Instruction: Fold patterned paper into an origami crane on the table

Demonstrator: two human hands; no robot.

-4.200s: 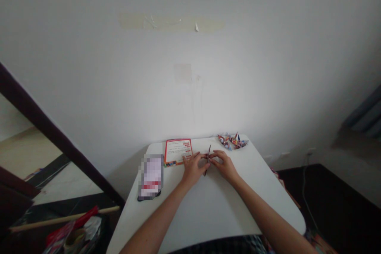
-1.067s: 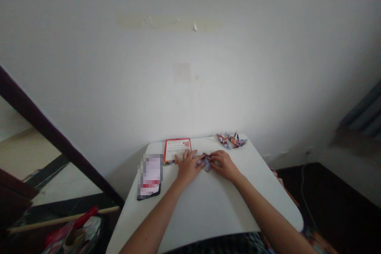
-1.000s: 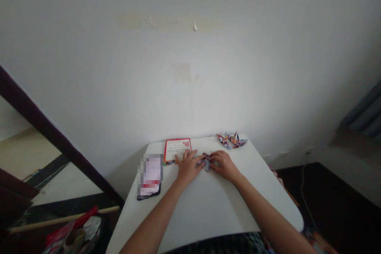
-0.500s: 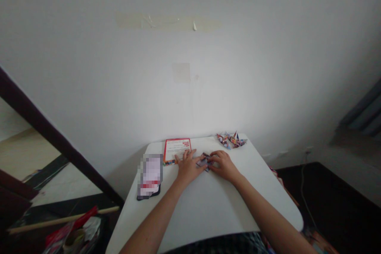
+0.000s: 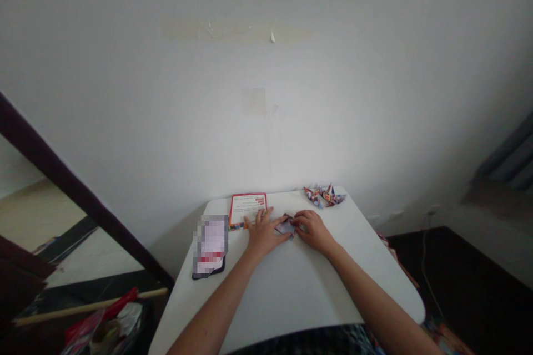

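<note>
A small piece of folded printed paper (image 5: 285, 227) lies on the white table between my hands. My left hand (image 5: 264, 232) rests with its fingers spread, thumb and forefinger at the paper's left side and the other fingertips over the lower right of a red-edged sheet (image 5: 249, 208). The fingers of my right hand (image 5: 311, 228) are bent and pinch the paper's right edge. Several folded paper pieces with pointed tips (image 5: 325, 196) sit together at the table's far right corner.
A phone (image 5: 211, 245), its screen blurred out, lies on the left of the white table (image 5: 287, 294). Behind the table rises a wall (image 5: 266, 144). A dark-framed mirror (image 5: 83, 194) leans at the left, above a bin with red plastic (image 5: 104, 321). A cable (image 5: 423, 258) hangs at the right.
The paper between my hands now shows more of its pale inner face, as its right part is lifted slightly by my right fingers. Both hands stay in nearly the same place.
</note>
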